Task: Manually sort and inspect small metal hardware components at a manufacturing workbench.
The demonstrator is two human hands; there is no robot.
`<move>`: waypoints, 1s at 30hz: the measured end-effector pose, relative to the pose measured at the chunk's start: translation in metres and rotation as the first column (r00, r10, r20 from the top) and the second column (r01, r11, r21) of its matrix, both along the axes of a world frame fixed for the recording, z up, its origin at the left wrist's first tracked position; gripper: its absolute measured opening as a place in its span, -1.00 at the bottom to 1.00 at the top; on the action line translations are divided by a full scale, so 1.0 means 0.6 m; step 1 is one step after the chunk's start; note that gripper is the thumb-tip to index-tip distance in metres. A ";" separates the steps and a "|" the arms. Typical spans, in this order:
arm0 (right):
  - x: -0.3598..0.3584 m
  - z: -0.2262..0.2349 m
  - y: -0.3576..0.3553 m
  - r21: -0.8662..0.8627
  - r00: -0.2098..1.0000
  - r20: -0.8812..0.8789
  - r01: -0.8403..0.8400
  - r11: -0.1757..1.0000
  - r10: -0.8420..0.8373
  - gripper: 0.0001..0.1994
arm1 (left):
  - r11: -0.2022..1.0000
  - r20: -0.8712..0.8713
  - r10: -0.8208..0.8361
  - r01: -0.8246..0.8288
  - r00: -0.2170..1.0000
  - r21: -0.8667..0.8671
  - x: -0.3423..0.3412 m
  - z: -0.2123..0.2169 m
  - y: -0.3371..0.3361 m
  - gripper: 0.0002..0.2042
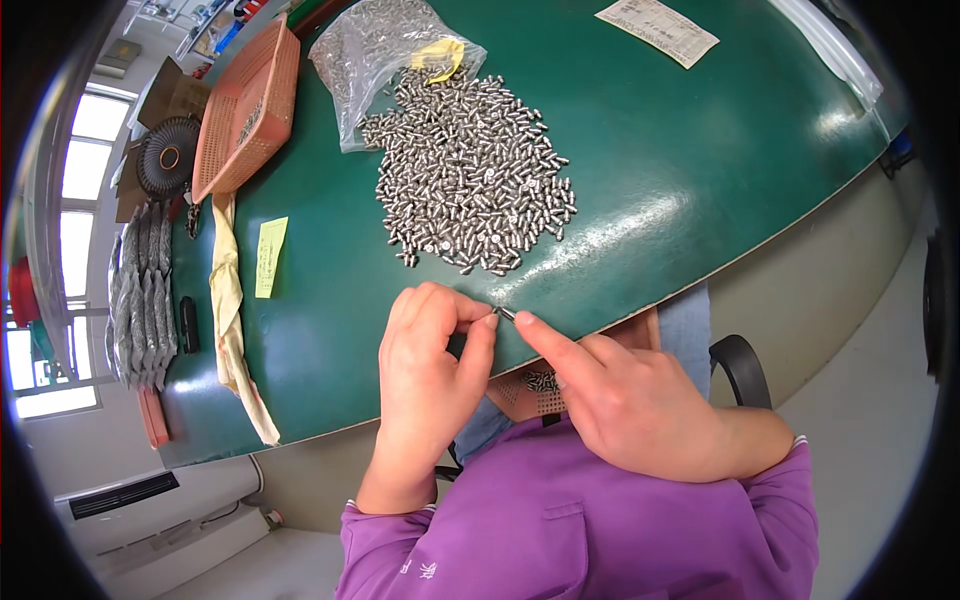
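Observation:
Just in front of the near table edge, my left hand (pixel 430 350) pinches a small shiny metal part (pixel 507 313) between thumb and index finger. My right hand (pixel 625 400) comes in from the right, its index fingertip pressed on the other end of that part. The right thumb and other fingers are curled and mostly hidden below. Beyond both hands spreads a large pile of small pointed metal parts (pixel 470 175) of similar size. An open clear plastic bag (pixel 385 50) with more of them lies at the pile's far left.
Over my lap sits a pink perforated basket (pixel 515 400) holding metal parts. On the green table (pixel 660 150) are a larger pink basket (pixel 260 115), a yellow note (pixel 270 257), a cream cloth strip (pixel 228 320), a black marker (pixel 188 325), filled bags (pixel 143 300) and a printed slip (pixel 658 28).

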State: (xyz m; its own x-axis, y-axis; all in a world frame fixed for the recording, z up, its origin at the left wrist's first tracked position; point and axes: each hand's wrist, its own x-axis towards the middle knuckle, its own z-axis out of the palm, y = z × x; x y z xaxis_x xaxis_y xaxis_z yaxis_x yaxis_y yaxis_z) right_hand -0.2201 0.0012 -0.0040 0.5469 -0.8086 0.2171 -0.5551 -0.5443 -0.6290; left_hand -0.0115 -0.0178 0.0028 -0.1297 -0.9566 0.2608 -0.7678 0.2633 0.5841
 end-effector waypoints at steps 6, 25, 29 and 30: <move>-0.001 0.003 -0.004 0.028 1.000 0.004 -0.024 0.999 0.024 -0.40 | 1.000 0.003 0.004 -0.004 1.000 0.004 0.000 0.000 -0.001 -0.85; -0.016 0.016 -0.014 0.084 0.999 0.033 -0.037 0.996 0.034 -0.34 | 0.992 0.120 0.084 -0.072 0.989 -0.105 0.008 0.013 -0.018 -0.88; -0.017 0.009 -0.013 0.075 0.998 0.042 -0.042 0.996 0.038 -0.31 | 0.982 0.174 0.104 -0.073 0.979 -0.177 0.005 -0.001 -0.036 -0.89; -0.017 0.010 -0.012 0.075 0.998 0.041 -0.041 0.996 0.037 -0.31 | 0.982 0.174 0.103 -0.072 0.979 -0.176 0.004 -0.002 -0.035 -0.89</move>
